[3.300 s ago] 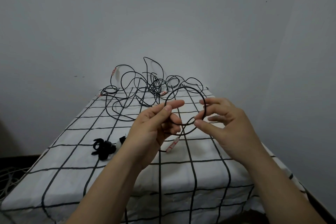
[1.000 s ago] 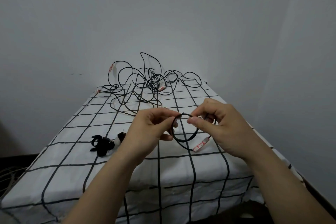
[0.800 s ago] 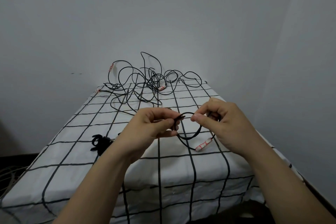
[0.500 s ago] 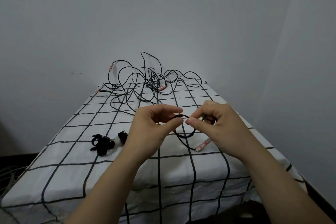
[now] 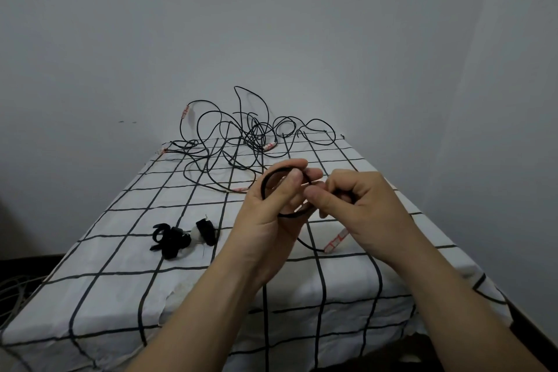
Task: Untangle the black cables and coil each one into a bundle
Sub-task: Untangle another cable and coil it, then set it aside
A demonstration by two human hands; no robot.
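A small coil of black cable (image 5: 265,183) is held above the table. My left hand (image 5: 273,211) grips the coil, thumb across its loops. My right hand (image 5: 359,208) pinches the cable at the coil's right side, fingers curled. The cable's loose end with a white-and-red tag (image 5: 335,243) hangs below the coil onto the cloth. A large tangle of black cables (image 5: 241,136) lies at the far end of the table, some loops standing up against the wall.
The table wears a white cloth with a black grid (image 5: 126,269). A bunch of black straps with a white piece (image 5: 181,237) lies left of my hands. Grey walls close in behind and to the right. Pale wires (image 5: 12,296) lie on the floor at lower left.
The wide loop has been wound down into a small tight coil. My left hand turned, so the coil now shows above its thumb. The tagged end dropped lower.
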